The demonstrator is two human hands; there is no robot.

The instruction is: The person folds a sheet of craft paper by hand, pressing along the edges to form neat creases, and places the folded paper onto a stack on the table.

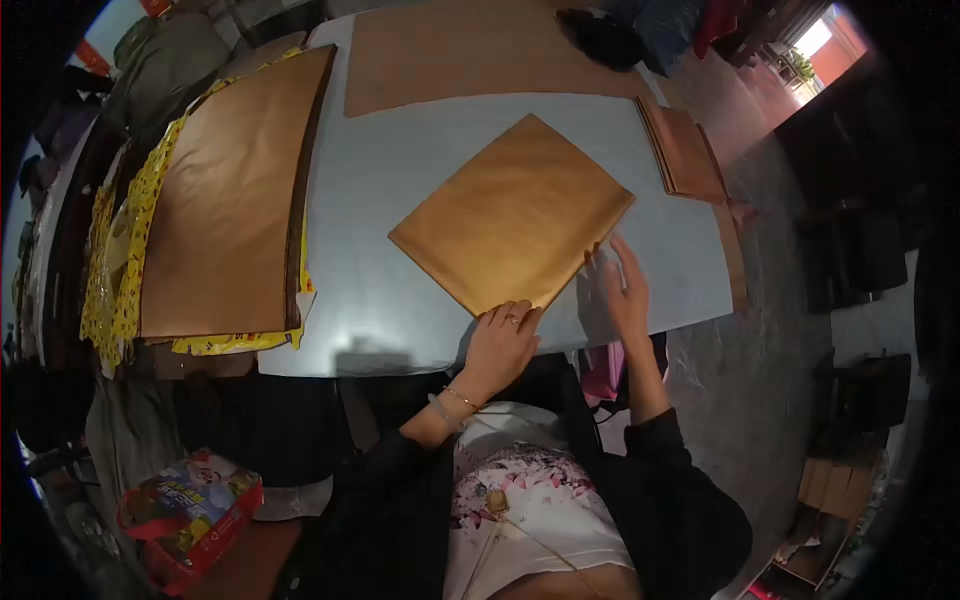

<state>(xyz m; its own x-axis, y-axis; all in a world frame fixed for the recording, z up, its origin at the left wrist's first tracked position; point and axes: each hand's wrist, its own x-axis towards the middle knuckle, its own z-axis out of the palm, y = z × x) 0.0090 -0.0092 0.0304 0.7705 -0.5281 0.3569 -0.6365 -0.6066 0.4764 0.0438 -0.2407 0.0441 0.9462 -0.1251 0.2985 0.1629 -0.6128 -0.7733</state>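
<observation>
A golden-brown sheet, apparently folded, point(515, 205) lies turned like a diamond on the pale table covering point(350, 200). At its near corner rests my left hand point(505, 345), fingers bent over the edge and close together; whether they pinch the sheet is hidden. My right hand point(628, 295) is just right of the sheet's lower right edge, with fingers apart and nothing held.
On the left lies a large stack of brown sheets point(230, 200) over yellow patterned wrapping point(135, 260). Brown board point(450, 50) spans the far side. Smaller folded brown sheets point(690, 155) lie at right. A red bag point(190, 515) is at lower left.
</observation>
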